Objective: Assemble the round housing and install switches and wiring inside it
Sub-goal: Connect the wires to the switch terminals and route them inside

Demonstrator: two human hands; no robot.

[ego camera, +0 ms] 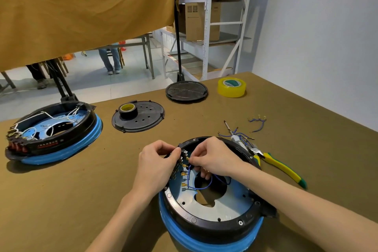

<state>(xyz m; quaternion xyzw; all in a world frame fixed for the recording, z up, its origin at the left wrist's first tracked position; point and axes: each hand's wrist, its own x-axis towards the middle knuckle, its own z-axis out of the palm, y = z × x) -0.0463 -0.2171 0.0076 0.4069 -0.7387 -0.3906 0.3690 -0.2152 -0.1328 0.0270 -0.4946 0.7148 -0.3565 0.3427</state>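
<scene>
head view: the round housing (210, 200) lies nearest the person. at its left wall, the left hand (157, 161) grips the switch row (180, 166); just right, the right hand (212, 157) pinches a blue wire (201, 187), nearer the terminals.

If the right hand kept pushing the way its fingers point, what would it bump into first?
Most likely the row of switch terminals on the housing wall, just ahead of the right hand; the left hand grips that wall from outside. Depth is unclear.
</scene>
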